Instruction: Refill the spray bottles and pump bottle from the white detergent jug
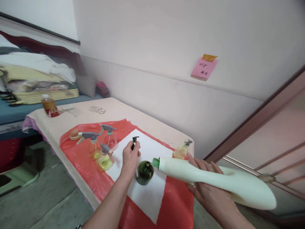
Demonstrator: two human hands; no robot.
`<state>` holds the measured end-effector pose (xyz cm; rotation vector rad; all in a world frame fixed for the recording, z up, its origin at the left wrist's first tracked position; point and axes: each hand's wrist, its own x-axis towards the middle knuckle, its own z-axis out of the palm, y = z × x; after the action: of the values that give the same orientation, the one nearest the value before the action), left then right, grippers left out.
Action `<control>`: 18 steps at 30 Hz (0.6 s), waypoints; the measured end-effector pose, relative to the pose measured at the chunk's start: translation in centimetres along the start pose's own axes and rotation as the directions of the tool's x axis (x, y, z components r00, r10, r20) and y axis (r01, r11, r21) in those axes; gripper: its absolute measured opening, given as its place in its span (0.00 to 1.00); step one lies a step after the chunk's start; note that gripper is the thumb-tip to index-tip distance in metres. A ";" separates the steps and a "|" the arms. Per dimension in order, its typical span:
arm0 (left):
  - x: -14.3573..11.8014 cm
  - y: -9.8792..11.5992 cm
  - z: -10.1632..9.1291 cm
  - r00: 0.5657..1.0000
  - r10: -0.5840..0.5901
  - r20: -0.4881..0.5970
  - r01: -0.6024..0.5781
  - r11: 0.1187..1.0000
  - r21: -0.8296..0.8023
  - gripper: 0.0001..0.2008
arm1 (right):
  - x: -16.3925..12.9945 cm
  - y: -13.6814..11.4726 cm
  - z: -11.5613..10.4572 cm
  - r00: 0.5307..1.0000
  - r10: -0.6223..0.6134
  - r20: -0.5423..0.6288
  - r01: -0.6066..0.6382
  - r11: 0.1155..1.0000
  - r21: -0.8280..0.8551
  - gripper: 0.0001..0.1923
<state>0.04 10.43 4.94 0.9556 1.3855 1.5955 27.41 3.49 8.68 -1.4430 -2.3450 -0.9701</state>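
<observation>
My left hand [130, 156] pinches a black pump [134, 141] above the white cloth [147, 190]. My right hand [207, 183], fingers [197, 162] wrapped, tips the white jug [214, 179] onto the green bottle [144, 172] mid-tabletop; its palm is hidden.

left hand [130, 156] pinching, right hand [206, 187] gripping

R hand [209, 187] tips white jug [214, 179] at green bottle [144, 172]; L hand [130, 157] holds pump cap [134, 142].

I saw a smooth, matt white plastic bottle [214, 181], a glossy dark green glass-like round bottle [144, 172], a white paper-like sheet [150, 194] and a shiny red woven plastic cloth [83, 159].
</observation>
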 end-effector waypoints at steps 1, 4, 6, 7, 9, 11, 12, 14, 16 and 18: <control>0.0 0.0 0.0 1.000 0.000 0.000 0.000 1.000 -0.002 0.15 | 0.0 0.0 0.0 1.000 -0.002 0.003 0.002 1.000 -0.001 0.37; 0.1 0.1 0.0 1.000 0.000 -0.001 0.000 1.000 -0.009 0.15 | 0.0 -0.1 0.0 1.000 -0.005 0.001 0.005 1.000 -0.005 0.38; 0.2 0.1 0.1 1.000 -0.003 -0.002 0.003 1.000 -0.014 0.15 | 0.0 -0.1 0.0 1.000 -0.011 0.000 0.011 1.000 -0.007 0.39; 0.2 0.1 0.2 1.000 -0.006 -0.003 0.006 1.000 -0.016 0.15 | 0.0 -0.1 -0.1 1.000 -0.012 -0.001 0.012 1.000 -0.004 0.39; 0.2 0.1 0.2 1.000 -0.010 -0.003 0.010 1.000 -0.019 0.15 | 0.0 -0.1 -0.1 1.000 -0.009 0.003 0.009 1.000 0.009 0.41; 0.2 0.1 0.2 1.000 -0.013 -0.003 0.013 1.000 -0.020 0.15 | 0.0 -0.1 0.0 1.000 -0.002 0.006 0.002 1.000 0.026 0.42; 0.2 0.0 0.2 1.000 -0.015 -0.003 0.014 1.000 -0.020 0.15 | -0.1 0.0 0.2 1.000 0.006 0.008 -0.006 0.999 0.034 0.42; 0.2 0.0 0.1 1.000 -0.015 -0.005 0.015 1.000 -0.024 0.15 | -0.4 0.1 0.6 1.000 0.023 0.007 -0.024 0.998 0.059 0.43; 0.2 0.1 0.1 1.000 -0.015 -0.008 0.015 1.000 -0.027 0.15 | -0.7 0.3 1.2 0.998 0.058 0.011 -0.058 0.991 0.119 0.43; 0.2 0.2 0.0 1.000 -0.015 -0.010 0.015 0.999 -0.028 0.15 | -0.9 0.3 1.6 0.990 0.131 0.053 -0.140 0.964 0.226 0.42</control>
<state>-0.03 10.62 5.12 0.9195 1.3709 1.6068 28.37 3.95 7.10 -1.5157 -2.2608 -0.6192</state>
